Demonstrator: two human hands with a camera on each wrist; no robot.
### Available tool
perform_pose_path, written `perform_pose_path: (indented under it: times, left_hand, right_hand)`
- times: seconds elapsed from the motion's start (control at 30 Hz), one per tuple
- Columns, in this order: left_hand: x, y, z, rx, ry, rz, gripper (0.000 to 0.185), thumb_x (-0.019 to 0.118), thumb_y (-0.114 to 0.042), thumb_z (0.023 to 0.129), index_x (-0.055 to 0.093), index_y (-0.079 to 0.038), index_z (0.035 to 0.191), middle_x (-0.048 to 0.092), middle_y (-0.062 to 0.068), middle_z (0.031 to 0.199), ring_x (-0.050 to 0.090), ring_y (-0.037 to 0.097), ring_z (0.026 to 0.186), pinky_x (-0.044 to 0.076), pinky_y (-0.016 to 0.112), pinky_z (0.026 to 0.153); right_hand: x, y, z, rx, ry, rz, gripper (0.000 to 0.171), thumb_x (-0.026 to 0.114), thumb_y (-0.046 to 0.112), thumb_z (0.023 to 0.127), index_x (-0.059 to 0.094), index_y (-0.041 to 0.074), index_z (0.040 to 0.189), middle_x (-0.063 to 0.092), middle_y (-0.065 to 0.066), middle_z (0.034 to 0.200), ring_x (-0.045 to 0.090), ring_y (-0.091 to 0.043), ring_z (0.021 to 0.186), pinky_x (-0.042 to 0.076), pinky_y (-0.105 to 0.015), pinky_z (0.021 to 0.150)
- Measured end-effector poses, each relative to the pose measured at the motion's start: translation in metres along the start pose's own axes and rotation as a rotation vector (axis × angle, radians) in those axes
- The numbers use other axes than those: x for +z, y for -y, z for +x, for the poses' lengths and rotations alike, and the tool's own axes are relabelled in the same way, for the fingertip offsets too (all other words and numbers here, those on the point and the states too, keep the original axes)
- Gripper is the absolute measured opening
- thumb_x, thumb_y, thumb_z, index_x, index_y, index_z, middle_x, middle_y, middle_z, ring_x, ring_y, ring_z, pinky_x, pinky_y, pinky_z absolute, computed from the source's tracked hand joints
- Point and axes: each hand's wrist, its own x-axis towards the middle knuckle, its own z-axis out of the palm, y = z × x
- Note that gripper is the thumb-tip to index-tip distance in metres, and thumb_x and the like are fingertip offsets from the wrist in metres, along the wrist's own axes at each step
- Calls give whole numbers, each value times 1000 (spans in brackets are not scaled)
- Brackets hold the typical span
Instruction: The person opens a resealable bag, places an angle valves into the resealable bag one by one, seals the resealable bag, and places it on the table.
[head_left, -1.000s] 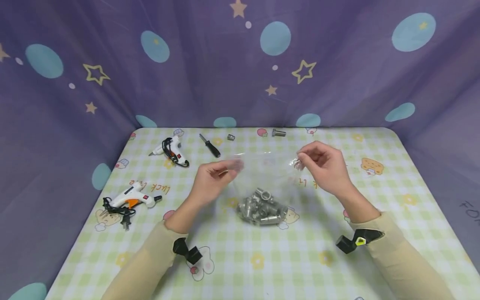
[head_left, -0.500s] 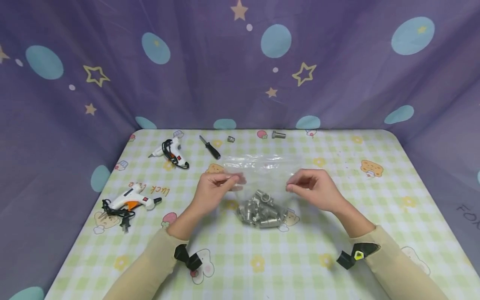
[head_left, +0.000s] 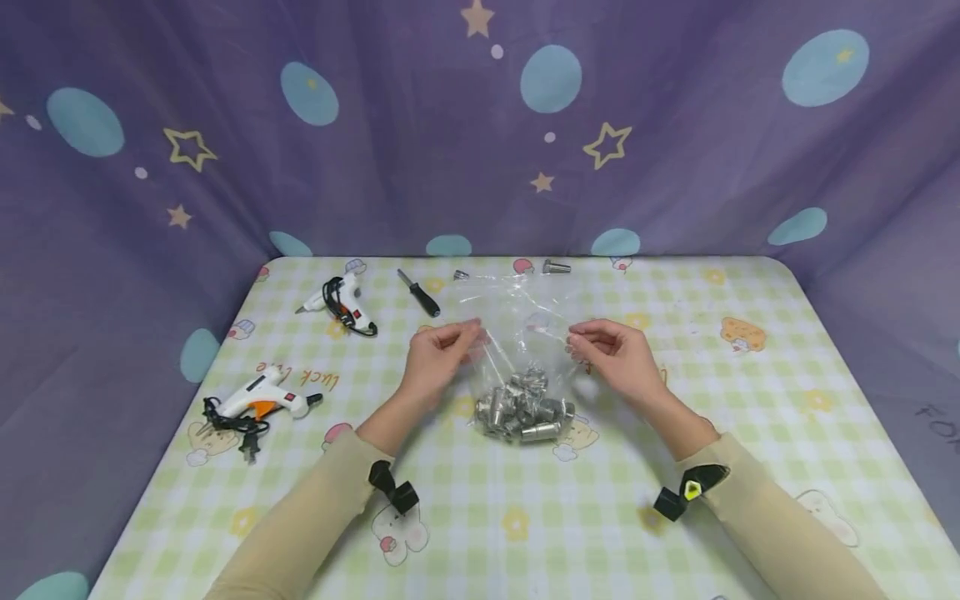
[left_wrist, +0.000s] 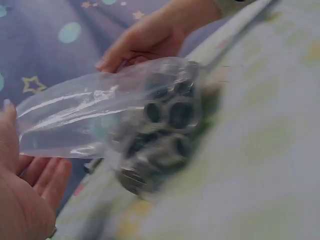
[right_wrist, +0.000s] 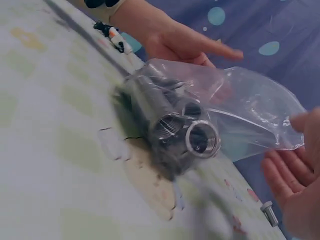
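A clear plastic bag (head_left: 517, 321) stands at the middle of the table, its top reaching toward the back. Several metal pipe fittings (head_left: 525, 408) lie bunched in its bottom; threads show inside two of them (right_wrist: 202, 139). My left hand (head_left: 442, 360) pinches the bag's left side between thumb and fingers. On the opposite side my right hand (head_left: 618, 358) pinches the other edge. In the left wrist view the bag (left_wrist: 75, 115) stretches from my left hand (left_wrist: 25, 200), with the fittings blurred. Some fingertips are hidden behind the plastic.
Two white glue guns (head_left: 348, 304) with black cords lie at the left, one nearer (head_left: 262, 396). A screwdriver (head_left: 418, 293), a small metal fitting (head_left: 461, 275) and a bolt (head_left: 557, 267) lie along the back. A checked cloth (head_left: 450, 533) covers the table.
My right hand first came down and in along the bag's side, then rose slightly. My left hand dipped, then rose. The bag's top now reaches farther up, and the fittings have shifted.
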Motion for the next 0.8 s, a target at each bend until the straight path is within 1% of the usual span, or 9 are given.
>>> perform_pose_path:
  times: [0.07, 0.13, 0.23, 0.3, 0.4, 0.53, 0.63, 0.73, 0.8]
  left_hand:
    - [-4, 5, -13, -43, 58, 63, 37, 69, -16, 104, 68, 5, 134, 75, 17, 131, 78, 24, 114, 63, 28, 94]
    - [-7, 10, -27, -62, 131, 129, 35, 69, -10, 103, 68, 5, 135, 71, 19, 137, 74, 31, 122, 61, 26, 97]
    - [-9, 17, -39, -17, 207, 213, 35, 72, -7, 100, 69, 6, 133, 71, 21, 137, 72, 35, 124, 60, 24, 98]
    - [-9, 20, -42, 31, 204, 255, 32, 75, -8, 98, 73, 5, 127, 74, 20, 131, 76, 30, 116, 61, 23, 96]
    - [-6, 22, -42, 111, 157, 267, 21, 79, -7, 94, 78, 4, 112, 79, 20, 117, 80, 16, 98, 63, 22, 88]
    - [-3, 25, -41, 191, 110, 232, 8, 82, -2, 91, 78, 5, 94, 80, 22, 96, 74, 5, 79, 64, 22, 78]
    - [0, 27, -41, 220, 97, 214, 10, 82, -1, 90, 73, 5, 90, 75, 20, 91, 70, 4, 78, 62, 21, 76]
    - [2, 28, -40, 229, 87, 216, 13, 81, -1, 91, 69, 3, 90, 71, 16, 92, 67, 6, 80, 59, 20, 78]
    - [4, 27, -40, 226, 77, 231, 13, 80, -1, 92, 67, 2, 91, 69, 14, 93, 65, 7, 81, 58, 20, 78]
  right_hand:
    - [1, -5, -8, 8, 74, -32, 36, 74, 11, 100, 67, -8, 130, 75, -23, 120, 74, 0, 95, 63, -22, 86]
    - [1, -9, -17, 17, 150, -61, 38, 75, 9, 99, 66, -7, 133, 73, -26, 124, 73, 0, 100, 62, -20, 89]
    - [4, -15, -27, 20, 218, -82, 31, 76, 7, 97, 69, -3, 126, 74, -24, 122, 73, -1, 101, 62, -21, 92]
    - [8, -17, -30, -1, 221, -98, 21, 76, 7, 98, 72, -1, 117, 76, -20, 117, 75, -2, 99, 63, -22, 91]
    - [12, -16, -31, -48, 210, -105, 8, 70, 6, 102, 71, 0, 106, 76, -19, 112, 75, -5, 98, 63, -24, 91]
    - [16, -12, -32, -57, 214, -76, 8, 63, 5, 106, 64, 0, 112, 72, -22, 123, 75, -12, 108, 63, -25, 93]
    - [19, -11, -34, -42, 206, -112, 13, 67, 8, 104, 66, 3, 116, 72, -19, 126, 76, -15, 109, 63, -23, 91]
    - [24, -12, -36, -56, 184, -180, 10, 71, 10, 102, 71, 7, 111, 75, -12, 114, 75, -12, 101, 62, -22, 87]
    - [26, -12, -36, -84, 156, -214, 4, 67, 9, 104, 69, 6, 104, 74, -11, 100, 72, -11, 90, 61, -22, 81]
